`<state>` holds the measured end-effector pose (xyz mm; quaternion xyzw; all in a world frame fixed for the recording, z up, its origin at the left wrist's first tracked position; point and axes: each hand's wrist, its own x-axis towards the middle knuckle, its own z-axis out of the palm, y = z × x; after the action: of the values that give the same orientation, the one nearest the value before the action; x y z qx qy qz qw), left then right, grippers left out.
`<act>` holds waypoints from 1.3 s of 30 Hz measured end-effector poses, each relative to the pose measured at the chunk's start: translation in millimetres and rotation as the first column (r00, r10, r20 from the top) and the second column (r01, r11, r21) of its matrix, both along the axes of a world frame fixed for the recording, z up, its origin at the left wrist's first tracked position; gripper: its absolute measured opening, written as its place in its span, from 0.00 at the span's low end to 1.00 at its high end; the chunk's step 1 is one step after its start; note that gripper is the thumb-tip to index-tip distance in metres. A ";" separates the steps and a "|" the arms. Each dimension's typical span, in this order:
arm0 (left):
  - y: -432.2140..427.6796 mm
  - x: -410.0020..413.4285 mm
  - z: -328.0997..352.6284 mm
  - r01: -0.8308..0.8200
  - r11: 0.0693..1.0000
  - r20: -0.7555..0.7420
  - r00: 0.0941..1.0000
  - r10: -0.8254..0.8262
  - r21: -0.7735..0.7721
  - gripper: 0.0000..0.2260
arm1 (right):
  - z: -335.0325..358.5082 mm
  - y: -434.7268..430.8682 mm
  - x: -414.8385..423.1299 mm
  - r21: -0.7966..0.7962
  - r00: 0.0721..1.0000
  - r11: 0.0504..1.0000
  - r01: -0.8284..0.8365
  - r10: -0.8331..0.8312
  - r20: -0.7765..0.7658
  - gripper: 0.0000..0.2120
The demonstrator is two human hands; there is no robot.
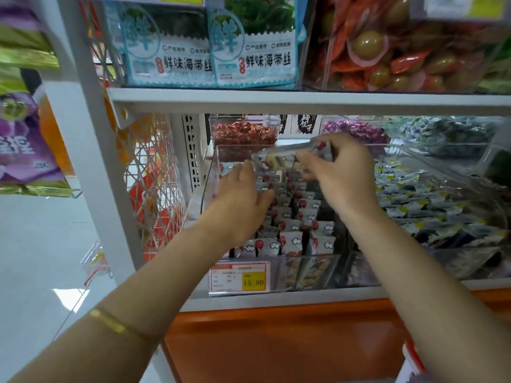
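A clear plastic bin (309,268) on the lower shelf holds rows of small white snack packets (293,239) with red marks. My right hand (343,175) pinches a few of these packets (282,158) above the back of the bin. My left hand (243,197) reaches into the bin beside them, fingers extended toward the held packets; whether it touches them is unclear. A thin gold bracelet sits on my left forearm.
A price label (240,276) reading 15.80 is clipped to the bin's front. Another clear bin (431,205) of dark packets stands to the right. Seaweed bags (210,48) and red snacks fill the upper shelf. A wire rack (154,189) hangs at the left.
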<state>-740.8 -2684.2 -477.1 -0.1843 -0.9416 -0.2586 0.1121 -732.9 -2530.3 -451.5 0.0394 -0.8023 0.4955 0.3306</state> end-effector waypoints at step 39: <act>-30.1 -14.4 3.3 -0.176 0.673 -0.044 0.977 0.209 -0.718 0.31 | -28.3 -80.5 -156.3 0.693 0.892 0.579 -0.429 0.153 0.425 0.10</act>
<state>-755.2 -2714.3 -473.8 -0.1079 -0.9837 0.1388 0.0381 -889.2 -2610.8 -479.8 0.2292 -0.9597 0.1515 0.0597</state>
